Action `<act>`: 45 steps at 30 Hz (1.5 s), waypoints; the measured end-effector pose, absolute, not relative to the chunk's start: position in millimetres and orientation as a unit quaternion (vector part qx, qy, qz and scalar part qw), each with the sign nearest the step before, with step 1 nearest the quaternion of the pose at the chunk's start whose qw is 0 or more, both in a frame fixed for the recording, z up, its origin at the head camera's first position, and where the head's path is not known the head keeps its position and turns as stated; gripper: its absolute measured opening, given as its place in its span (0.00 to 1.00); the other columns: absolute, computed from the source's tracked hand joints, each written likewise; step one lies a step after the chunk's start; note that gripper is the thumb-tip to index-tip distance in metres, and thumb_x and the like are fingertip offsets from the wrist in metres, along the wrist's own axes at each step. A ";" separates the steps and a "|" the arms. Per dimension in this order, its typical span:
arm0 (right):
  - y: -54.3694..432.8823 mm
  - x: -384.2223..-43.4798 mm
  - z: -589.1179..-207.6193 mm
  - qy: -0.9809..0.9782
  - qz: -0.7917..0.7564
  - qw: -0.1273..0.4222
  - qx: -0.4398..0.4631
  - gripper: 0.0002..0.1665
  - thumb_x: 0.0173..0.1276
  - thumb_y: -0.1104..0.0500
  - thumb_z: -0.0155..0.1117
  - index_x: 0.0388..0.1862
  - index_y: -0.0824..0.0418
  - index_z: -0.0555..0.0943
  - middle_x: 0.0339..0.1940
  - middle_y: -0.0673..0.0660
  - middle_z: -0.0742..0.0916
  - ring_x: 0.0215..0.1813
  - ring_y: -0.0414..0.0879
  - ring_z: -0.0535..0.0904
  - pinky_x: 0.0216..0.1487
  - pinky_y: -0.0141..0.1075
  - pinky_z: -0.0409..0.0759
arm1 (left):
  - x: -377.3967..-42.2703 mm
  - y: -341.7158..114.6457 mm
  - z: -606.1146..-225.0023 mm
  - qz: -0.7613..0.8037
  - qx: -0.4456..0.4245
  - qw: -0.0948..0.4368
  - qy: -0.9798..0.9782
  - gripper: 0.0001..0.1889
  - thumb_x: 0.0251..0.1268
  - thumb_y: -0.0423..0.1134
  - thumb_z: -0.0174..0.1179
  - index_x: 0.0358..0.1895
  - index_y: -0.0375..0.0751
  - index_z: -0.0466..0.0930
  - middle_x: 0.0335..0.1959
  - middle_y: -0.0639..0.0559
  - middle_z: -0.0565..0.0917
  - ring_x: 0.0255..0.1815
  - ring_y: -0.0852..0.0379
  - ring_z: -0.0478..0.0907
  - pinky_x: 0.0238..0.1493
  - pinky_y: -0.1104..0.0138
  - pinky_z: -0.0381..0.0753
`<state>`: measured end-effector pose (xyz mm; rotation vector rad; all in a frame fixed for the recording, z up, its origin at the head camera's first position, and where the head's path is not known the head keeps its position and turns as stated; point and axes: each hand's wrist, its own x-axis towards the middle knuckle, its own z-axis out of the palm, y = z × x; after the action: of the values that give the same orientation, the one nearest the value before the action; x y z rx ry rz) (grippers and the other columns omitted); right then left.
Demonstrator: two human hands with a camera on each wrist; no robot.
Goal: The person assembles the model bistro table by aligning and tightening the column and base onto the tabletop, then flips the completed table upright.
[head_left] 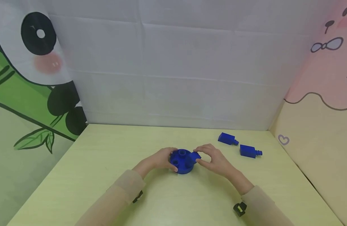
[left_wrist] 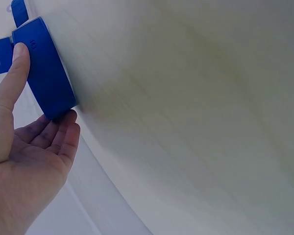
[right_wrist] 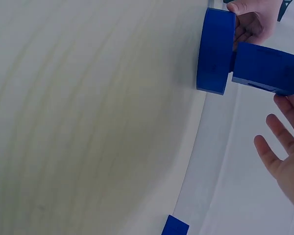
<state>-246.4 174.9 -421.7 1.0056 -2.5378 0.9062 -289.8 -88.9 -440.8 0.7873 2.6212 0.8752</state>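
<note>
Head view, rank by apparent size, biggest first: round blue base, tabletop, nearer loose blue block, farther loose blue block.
1. Tabletop
2. Round blue base
3. Unranked: nearer loose blue block and farther loose blue block; they look about alike, and nearness may skew it.

Here's the head camera, up high, facing forward and down across the table point(head_left: 105, 150) to the back wall point(head_left: 176, 62), farthest off of the three; down low, the left wrist camera point(head_left: 138, 196) looks close along the palm of the left hand point(head_left: 162, 158), the tabletop steeply slanted; the right wrist camera point(head_left: 240, 208), also low, has the right hand point(head_left: 214, 158) at its right edge and catches the left hand past the round blue base point(head_left: 184, 161); all three views share that base, both wrist views seeing it side-on!
</note>
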 end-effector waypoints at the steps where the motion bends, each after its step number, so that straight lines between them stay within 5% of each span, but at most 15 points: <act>1: 173.5 -246.3 -422.4 -0.876 0.316 0.133 0.338 0.20 0.62 0.53 0.67 0.52 0.58 0.81 0.50 0.49 0.84 0.56 0.46 0.75 0.56 0.49 0.75 | -290.0 -89.0 -440.8 0.302 0.271 0.134 0.904 0.46 0.44 0.47 0.75 0.66 0.32 0.63 0.64 0.38 0.71 0.61 0.42 0.71 0.61 0.53 0.70; 16: 146.4 -239.1 -426.7 -0.889 0.382 0.108 0.228 0.20 0.55 0.49 0.72 0.41 0.57 0.76 0.38 0.50 0.81 0.45 0.56 0.79 0.47 0.51 0.78 | -291.0 -88.6 -439.8 0.298 0.272 0.140 0.904 0.46 0.45 0.46 0.75 0.67 0.33 0.62 0.65 0.39 0.70 0.62 0.42 0.70 0.63 0.53 0.69; 22: 151.1 -238.9 -421.9 -0.886 0.374 0.086 0.262 0.28 0.60 0.48 0.69 0.55 0.57 0.73 0.51 0.52 0.79 0.55 0.54 0.74 0.53 0.50 0.75 | -292.3 -88.7 -440.9 0.298 0.268 0.141 0.905 0.46 0.45 0.47 0.74 0.67 0.34 0.62 0.65 0.39 0.70 0.63 0.43 0.70 0.63 0.54 0.69; 28: 164.8 -245.6 -415.2 -0.847 0.355 0.051 0.391 0.29 0.66 0.63 0.58 0.67 0.56 0.68 0.67 0.52 0.73 0.68 0.50 0.65 0.61 0.53 0.70 | -292.9 -88.6 -441.9 0.297 0.265 0.142 0.906 0.46 0.44 0.48 0.75 0.67 0.33 0.62 0.64 0.39 0.70 0.62 0.43 0.70 0.63 0.53 0.69; 37: 163.1 -256.0 -414.5 -0.832 0.324 0.028 0.450 0.27 0.63 0.69 0.56 0.63 0.61 0.72 0.63 0.52 0.76 0.66 0.48 0.68 0.63 0.49 0.68 | -289.5 -88.7 -437.1 0.291 0.269 0.143 0.907 0.46 0.44 0.48 0.75 0.67 0.33 0.63 0.63 0.40 0.71 0.61 0.43 0.71 0.62 0.54 0.70; 45: 161.5 -260.5 -420.3 -0.851 0.341 0.026 0.399 0.23 0.66 0.56 0.63 0.60 0.55 0.74 0.58 0.49 0.79 0.62 0.50 0.71 0.61 0.49 0.71 | -286.1 -89.4 -432.9 0.298 0.267 0.146 0.905 0.46 0.45 0.48 0.74 0.67 0.33 0.62 0.64 0.39 0.70 0.62 0.43 0.70 0.62 0.53 0.70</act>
<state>-260.5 161.5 -420.3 1.2315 -2.6296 1.0533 -286.1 -89.4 -432.9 0.7686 2.6039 0.8591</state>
